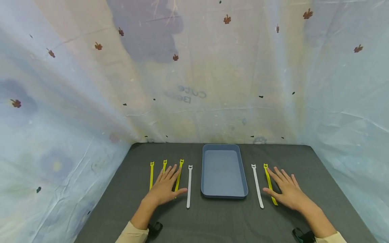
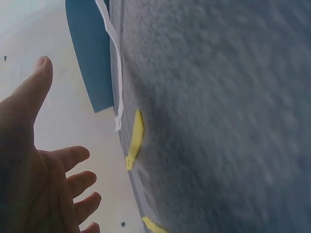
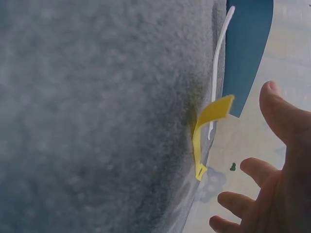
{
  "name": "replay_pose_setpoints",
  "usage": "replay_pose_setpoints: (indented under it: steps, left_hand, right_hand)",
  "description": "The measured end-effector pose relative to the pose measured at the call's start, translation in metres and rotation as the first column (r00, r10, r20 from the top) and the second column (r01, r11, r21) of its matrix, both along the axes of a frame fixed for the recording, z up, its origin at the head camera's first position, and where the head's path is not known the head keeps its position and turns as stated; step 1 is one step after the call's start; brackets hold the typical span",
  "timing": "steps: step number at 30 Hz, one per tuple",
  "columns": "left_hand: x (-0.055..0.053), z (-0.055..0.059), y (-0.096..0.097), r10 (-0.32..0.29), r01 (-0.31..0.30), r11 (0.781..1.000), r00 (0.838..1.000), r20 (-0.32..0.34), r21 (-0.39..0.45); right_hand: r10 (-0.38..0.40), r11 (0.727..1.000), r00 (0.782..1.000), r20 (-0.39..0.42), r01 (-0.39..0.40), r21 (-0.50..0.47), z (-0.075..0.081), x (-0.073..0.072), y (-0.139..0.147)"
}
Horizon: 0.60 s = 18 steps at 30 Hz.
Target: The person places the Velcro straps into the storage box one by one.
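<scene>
My left hand (image 1: 163, 190) hovers over the left part of the dark table, fingers spread and holding nothing. Beneath and around it lie yellow cable straps: one at the far left (image 1: 151, 173), a middle one (image 1: 164, 163) mostly hidden by the hand, and one (image 1: 181, 165) by the fingertips. A white strap (image 1: 189, 185) lies just right of the thumb. My right hand (image 1: 288, 192), also spread and holding nothing, is above a yellow strap (image 1: 268, 179), whose tail curls up in the right wrist view. Left of that lies another white strap (image 1: 257, 185).
A shallow blue-grey tray (image 1: 225, 196) stands mid-table between the two groups of straps. The table (image 1: 225, 219) has a dark grey cloth surface. A pale patterned curtain (image 1: 212, 84) hangs along its back and sides.
</scene>
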<state>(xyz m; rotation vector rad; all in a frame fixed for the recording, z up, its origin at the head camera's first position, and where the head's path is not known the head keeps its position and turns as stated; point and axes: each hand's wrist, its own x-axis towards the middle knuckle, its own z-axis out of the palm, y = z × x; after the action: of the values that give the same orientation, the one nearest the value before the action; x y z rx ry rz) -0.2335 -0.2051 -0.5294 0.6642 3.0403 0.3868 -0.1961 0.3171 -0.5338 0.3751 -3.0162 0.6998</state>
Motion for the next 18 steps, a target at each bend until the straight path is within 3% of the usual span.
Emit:
replay_pose_setpoints:
  steps: [7,18]
  left_hand:
    - [-0.001,-0.001,0.012,-0.050,0.050,0.998,0.999,-0.010,0.035]
    - [-0.003,0.000,0.033,-0.103,0.103,0.995,0.995,0.014,-0.003]
  right_hand:
    - [0.000,1.000,1.000,0.005,0.000,0.012,0.002,-0.007,-0.003]
    - [0.007,1.000,1.000,0.015,-0.007,-0.015,0.002,-0.017,-0.007]
